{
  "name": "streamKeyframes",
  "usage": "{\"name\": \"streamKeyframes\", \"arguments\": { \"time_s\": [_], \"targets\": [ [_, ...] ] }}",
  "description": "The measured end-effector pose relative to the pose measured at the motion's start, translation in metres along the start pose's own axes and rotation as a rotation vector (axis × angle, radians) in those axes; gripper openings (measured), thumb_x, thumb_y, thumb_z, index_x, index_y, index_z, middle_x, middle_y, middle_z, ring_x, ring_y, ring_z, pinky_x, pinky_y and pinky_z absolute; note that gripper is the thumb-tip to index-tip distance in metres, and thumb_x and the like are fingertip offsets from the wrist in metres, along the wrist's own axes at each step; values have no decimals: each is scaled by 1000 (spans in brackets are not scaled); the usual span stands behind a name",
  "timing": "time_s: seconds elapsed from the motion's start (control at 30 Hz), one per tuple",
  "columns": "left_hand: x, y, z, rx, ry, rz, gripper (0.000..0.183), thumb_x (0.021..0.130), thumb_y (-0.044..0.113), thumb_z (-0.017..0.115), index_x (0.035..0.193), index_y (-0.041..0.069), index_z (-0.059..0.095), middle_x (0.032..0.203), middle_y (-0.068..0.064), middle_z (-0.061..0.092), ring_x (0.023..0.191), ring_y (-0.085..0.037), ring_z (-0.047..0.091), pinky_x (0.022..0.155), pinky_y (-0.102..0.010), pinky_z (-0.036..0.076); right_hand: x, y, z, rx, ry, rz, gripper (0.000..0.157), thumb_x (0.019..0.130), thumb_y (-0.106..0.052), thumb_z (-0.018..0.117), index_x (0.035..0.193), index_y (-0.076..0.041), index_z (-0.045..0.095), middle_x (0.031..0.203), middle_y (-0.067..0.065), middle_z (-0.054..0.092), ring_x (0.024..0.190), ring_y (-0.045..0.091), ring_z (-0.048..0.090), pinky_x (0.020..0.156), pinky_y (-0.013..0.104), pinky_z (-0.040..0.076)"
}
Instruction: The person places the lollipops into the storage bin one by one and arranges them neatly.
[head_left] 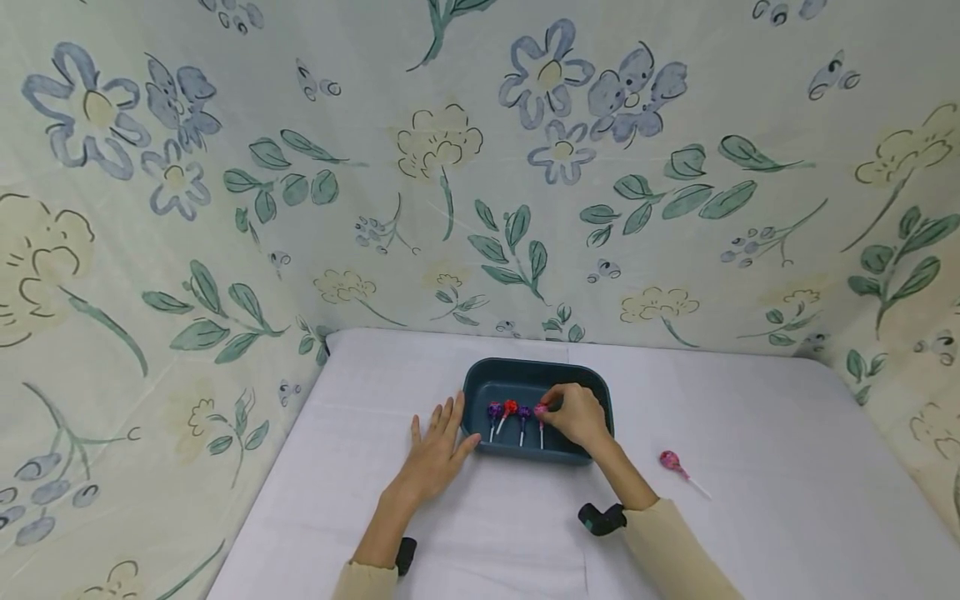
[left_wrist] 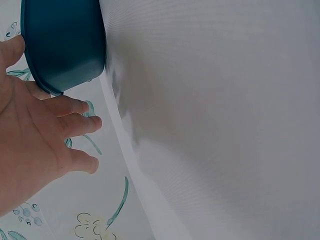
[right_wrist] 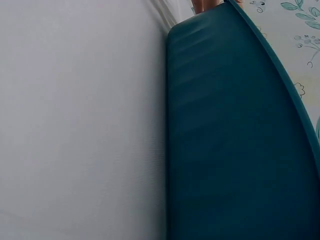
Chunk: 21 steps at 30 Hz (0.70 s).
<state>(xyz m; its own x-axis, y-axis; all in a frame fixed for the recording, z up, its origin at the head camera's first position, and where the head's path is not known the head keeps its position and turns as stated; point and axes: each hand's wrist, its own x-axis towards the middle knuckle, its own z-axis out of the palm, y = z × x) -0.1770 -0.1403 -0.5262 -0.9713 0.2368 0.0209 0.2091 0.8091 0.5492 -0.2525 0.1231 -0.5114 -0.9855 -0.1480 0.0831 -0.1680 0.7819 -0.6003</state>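
Observation:
A dark teal tray (head_left: 491, 448) holds a row of lollipops: a purple one (head_left: 493, 411) at the left, a red one (head_left: 510, 407), another purple one (head_left: 523, 413), and a pink one (head_left: 542, 412) at the right. My right hand (head_left: 579, 417) reaches over the tray's right side and pinches the pink lollipop by its head; its white stick points toward me. With fingers spread and straight, my left hand (head_left: 433, 460) rests at the tray's left rim. In the left wrist view, the thumb and fingers lie along the tray's edge (left_wrist: 65, 45).
Another pink lollipop (head_left: 670, 460) lies on the white tablecloth (head_left: 787, 467), right of the tray. A floral curtain (head_left: 465, 167) hangs behind the table. In the right wrist view the tray's outer wall (right_wrist: 225, 125) fills much of the picture and hides my right hand.

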Motion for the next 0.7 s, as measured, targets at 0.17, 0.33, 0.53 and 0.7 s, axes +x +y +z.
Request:
{"name": "streamKeyframes", "arguments": {
  "time_s": [0.17,0.33,0.53,0.7],
  "targets": [
    [0,1,-1,6,-1,-3,76,110,48,43,168,12,10,170,-24,22,158,-47,21,122,-76,2,2,1,4,-12,-8,17,16,82,-17,88,93,-8,80,87,6,78,78,19,68,65,38,53],
    [0,2,-1,0,-2,-4,76,109,47,45,168,11,11,170,-24,23,158,-47,21,122,-76,2,1,2,4,-8,-17,11,17,82,-17,88,93,-8,79,85,5,78,75,17,68,64,38,53],
    [-1,2,0,3,0,-10,77,109,49,44,168,11,11,169,-25,24,158,-47,22,122,-76,2,-2,2,4,2,-27,5,19,82,-18,88,94,-7,78,85,6,78,73,15,68,63,34,52],
    [-1,3,0,0,2,-13,76,109,47,45,168,11,12,169,-25,24,158,-48,22,122,-76,2,-3,0,-1,-24,-19,-8,24,83,-23,88,98,-7,78,89,7,78,77,17,70,66,37,55]
  ]
}}
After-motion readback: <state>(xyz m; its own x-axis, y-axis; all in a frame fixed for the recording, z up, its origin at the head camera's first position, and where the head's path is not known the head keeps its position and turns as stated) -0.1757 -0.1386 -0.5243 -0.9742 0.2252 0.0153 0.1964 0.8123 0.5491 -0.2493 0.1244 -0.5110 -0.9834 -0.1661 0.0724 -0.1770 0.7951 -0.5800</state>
